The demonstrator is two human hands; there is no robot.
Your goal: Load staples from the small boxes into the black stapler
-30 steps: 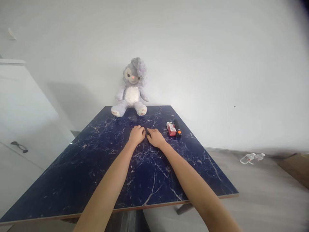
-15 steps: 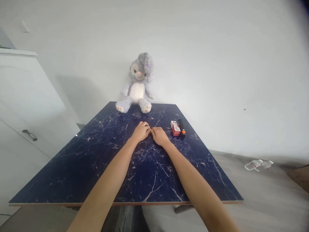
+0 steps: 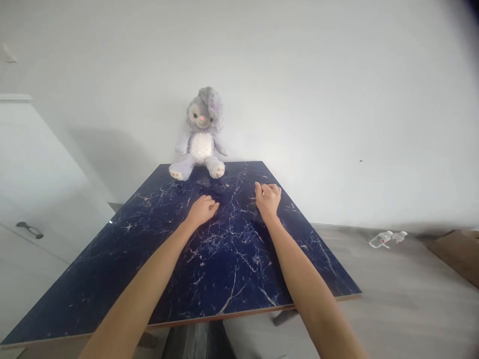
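Note:
My left hand (image 3: 202,210) is loosely closed near the tabletop, in front of the plush toy, and nothing shows between its fingers. On the right side of the dark blue marbled table (image 3: 224,279), my right hand (image 3: 268,200) is curled shut, its thumb side raised. A tiny pale bit shows between its thumb and fingers, too small to name. The red-and-white box and the black object with an orange part are out of sight where this hand is. Beyond both hands a grey-lilac plush toy (image 3: 202,147) sits upright at the table's far edge.
The table's far edge lies by a pale wall (image 3: 318,99). A white cabinet (image 3: 33,174) with a dark handle (image 3: 30,230) stands at the left. Clear plastic bottles (image 3: 381,239) lie on the floor at right, near a brown cardboard piece (image 3: 456,254).
My hands have parted: the right has moved right, over where the box and black object stood, covering them from view. The left has moved slightly left. The camera view has also shifted.

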